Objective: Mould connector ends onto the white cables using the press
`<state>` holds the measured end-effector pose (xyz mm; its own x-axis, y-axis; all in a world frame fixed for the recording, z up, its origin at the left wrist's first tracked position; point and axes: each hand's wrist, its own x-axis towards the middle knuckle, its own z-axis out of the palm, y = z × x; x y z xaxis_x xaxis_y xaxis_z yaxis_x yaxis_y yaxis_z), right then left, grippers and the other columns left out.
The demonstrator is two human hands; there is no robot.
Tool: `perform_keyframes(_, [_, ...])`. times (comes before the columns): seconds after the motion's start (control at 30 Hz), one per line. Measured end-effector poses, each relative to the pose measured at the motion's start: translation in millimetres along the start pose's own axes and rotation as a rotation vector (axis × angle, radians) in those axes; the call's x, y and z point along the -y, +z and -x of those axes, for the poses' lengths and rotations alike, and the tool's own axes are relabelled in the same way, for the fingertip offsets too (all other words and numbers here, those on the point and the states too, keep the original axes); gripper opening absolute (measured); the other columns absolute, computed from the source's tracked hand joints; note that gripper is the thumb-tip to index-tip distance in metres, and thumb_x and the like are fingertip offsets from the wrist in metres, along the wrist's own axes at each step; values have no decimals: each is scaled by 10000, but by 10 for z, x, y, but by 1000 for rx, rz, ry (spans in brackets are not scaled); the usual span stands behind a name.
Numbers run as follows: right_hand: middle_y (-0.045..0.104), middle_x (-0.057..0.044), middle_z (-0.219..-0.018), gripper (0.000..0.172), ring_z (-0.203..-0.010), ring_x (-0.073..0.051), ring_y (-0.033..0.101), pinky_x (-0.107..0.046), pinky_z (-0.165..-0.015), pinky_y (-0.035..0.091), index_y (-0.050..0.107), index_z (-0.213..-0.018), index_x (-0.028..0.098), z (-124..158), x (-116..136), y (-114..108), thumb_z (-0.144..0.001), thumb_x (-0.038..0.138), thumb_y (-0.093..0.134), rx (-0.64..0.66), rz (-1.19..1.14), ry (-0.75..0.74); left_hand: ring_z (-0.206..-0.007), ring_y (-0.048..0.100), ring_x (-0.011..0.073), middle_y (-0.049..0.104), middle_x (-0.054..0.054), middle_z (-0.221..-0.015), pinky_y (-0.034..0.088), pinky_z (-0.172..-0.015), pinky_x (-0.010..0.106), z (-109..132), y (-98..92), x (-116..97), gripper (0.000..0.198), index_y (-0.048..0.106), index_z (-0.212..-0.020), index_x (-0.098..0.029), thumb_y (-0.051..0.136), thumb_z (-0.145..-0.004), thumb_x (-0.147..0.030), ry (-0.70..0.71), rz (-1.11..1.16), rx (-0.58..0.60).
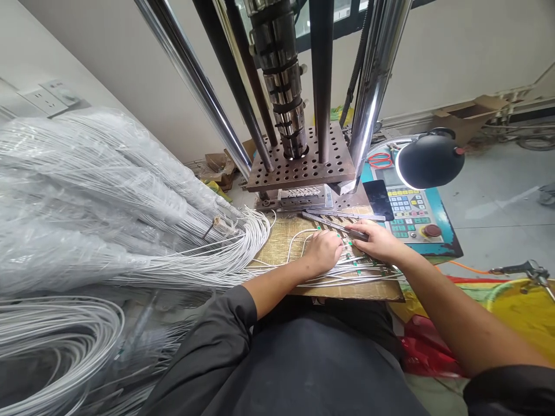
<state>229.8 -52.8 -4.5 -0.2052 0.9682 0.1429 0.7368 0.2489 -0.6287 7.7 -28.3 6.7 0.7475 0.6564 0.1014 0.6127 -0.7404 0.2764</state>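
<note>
My right hand (378,241) is closed around the dark end of a long, thin metal tool (327,221) that looks like tweezers and points left towards the press. Close beside it, my left hand (323,249) has its fingers curled down among white cables; what lies under the fingers is hidden. Green bits and small metal ends (349,244) show on the cables between both hands. Beneath them is a brown board (277,234). White cables (255,237) run across it from the left. Behind the hands, a metal mould (303,198) holds a row of small pale parts.
A perforated press plate (303,170) hangs over the mould between steel columns (376,86). Plastic-wrapped cable bundles (87,190) fill the left, with a cable coil (65,346) below. On the right are a lamp (433,159), red-handled scissors (380,160), a phone-like black slab (378,199) and a control panel (416,214).
</note>
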Motion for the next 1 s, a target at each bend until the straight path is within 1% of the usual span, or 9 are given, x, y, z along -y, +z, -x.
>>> perform_keyframes(0.07, [660, -71, -1021, 452, -968, -228, 645, -372, -924, 519, 703, -1263, 237, -6, 6, -4, -828, 317, 614, 5, 1, 2, -1018, 603, 219, 691, 68, -1013, 447, -946, 379, 15, 13, -3, 210, 716, -958, -196, 545, -1005, -309, 11, 8, -26])
perform_keyframes(0.13, [654, -73, -999, 457, -953, -232, 643, -380, -916, 523, 703, -1267, 225, -14, 15, -6, -829, 322, 614, 6, 4, 2, -1006, 603, 221, 688, 70, -1002, 448, -933, 383, 12, 26, -8, 219, 717, -952, -193, 540, -1007, -310, -8, 5, -35])
perform_keyframes(0.23, [649, -76, -990, 463, -952, -235, 645, -384, -926, 522, 703, -1270, 216, -19, 35, -11, -828, 322, 615, 14, 7, 14, -997, 604, 226, 683, 74, -988, 448, -913, 384, -16, 41, -14, 225, 722, -934, -184, 542, -1004, -300, -42, -10, -22])
perform_keyframes(0.37, [658, -84, -1021, 451, -1002, -251, 649, -396, -948, 517, 708, -1257, 226, -8, 56, -20, -820, 297, 621, 12, 2, 30, -1001, 602, 227, 678, 75, -986, 446, -922, 384, -40, 60, -12, 238, 726, -928, -184, 532, -1008, -296, -46, -20, -6])
perform_keyframes(0.43, [661, -85, -1032, 449, -1008, -256, 649, -403, -953, 517, 708, -1256, 232, -3, 54, -17, -820, 300, 626, 5, -3, 27, -1004, 601, 227, 678, 74, -986, 445, -928, 385, -40, 73, -11, 241, 725, -923, -186, 527, -1009, -293, -51, -23, -7])
perform_keyframes(0.57, [658, -98, -1039, 472, -1010, -265, 648, -417, -962, 512, 706, -1267, 202, -2, 26, 1, -815, 316, 636, 2, -11, 25, -1000, 603, 228, 684, 83, -988, 441, -937, 381, -30, 97, -18, 233, 720, -915, -178, 531, -1004, -282, -68, -23, -22])
perform_keyframes(0.77, [664, -85, -1024, 522, -981, -261, 654, -403, -923, 527, 705, -1285, 215, -19, 5, -17, -799, 408, 682, 32, -22, 26, -969, 610, 226, 682, 67, -951, 446, -917, 380, -32, 147, -37, 204, 703, -880, -178, 550, -987, -261, -99, -22, -73])
perform_keyframes(0.9, [678, -84, -996, 567, -979, -283, 661, -411, -906, 534, 727, -1255, 214, -58, -4, 6, -762, 494, 727, 11, -6, 63, -981, 612, 229, 680, 69, -953, 449, -934, 389, -57, 201, -53, 196, 702, -871, -183, 563, -980, -270, -124, -26, -73])
perform_keyframes(1.0, [688, -85, -964, 545, -986, -297, 668, -416, -909, 536, 752, -1208, 211, -87, -16, 47, -738, 486, 747, -1, 11, 83, -990, 614, 232, 685, 76, -960, 458, -939, 388, -79, 169, -34, 203, 715, -877, -181, 569, -977, -279, -105, -6, -57])
